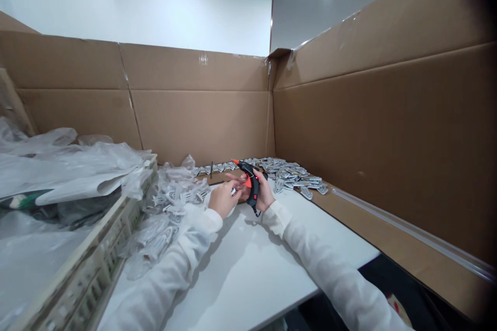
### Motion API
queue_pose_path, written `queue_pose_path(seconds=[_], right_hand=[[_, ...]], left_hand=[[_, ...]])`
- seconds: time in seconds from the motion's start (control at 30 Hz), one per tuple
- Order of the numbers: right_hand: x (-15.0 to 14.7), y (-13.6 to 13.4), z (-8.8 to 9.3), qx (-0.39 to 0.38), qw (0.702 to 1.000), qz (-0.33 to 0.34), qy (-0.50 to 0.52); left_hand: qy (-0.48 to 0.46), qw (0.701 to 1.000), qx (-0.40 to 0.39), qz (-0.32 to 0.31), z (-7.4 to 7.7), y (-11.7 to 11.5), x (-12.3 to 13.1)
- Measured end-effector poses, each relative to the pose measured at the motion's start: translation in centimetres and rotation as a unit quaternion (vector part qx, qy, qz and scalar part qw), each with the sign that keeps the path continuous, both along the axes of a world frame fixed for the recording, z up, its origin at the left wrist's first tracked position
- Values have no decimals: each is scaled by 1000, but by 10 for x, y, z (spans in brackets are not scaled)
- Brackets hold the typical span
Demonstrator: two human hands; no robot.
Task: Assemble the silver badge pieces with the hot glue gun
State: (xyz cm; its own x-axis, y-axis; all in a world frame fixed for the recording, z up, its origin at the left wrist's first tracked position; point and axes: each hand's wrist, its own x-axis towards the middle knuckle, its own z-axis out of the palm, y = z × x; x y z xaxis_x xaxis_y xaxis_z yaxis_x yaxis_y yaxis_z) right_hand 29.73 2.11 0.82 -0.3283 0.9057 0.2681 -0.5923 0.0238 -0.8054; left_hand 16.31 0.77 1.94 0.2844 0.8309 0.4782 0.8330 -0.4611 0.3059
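Observation:
A black glue gun (253, 186) with an orange nozzle and orange trigger is in my right hand (265, 192), its tip pointing up and to the left. Close beside it on the left is my left hand (223, 198), fingers bent around a small light piece (233, 192) that is mostly hidden. Both hands are above the white table (248, 258). Behind the gun, a row of small grey-white pieces (221, 167) runs along the back. A pile of similar flat pieces (295, 176) lies to the right of it.
Clear plastic bags (155, 232) with white parts lie left of my hands. Further left stands a cream plastic crate (97, 264) heaped with plastic sheeting (66, 165). Tall cardboard walls (202, 119) enclose the back and right. A thin dark upright rod (212, 169) stands near the back row.

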Motion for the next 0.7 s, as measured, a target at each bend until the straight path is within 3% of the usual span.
queue_pose_path(seconds=[0.3,0.53,0.7], right_hand=[[-5,3,-6,15,1000,7,-27],[-2,4,-3,14,1000,20,-7],[4,3,2,10,998,47,43]], left_hand=[[-57,998,-4,-1,-5,5,0],[-246,968,-8,-44,-6,14,-3],[-335,942,-14,5,-1,29,-17]])
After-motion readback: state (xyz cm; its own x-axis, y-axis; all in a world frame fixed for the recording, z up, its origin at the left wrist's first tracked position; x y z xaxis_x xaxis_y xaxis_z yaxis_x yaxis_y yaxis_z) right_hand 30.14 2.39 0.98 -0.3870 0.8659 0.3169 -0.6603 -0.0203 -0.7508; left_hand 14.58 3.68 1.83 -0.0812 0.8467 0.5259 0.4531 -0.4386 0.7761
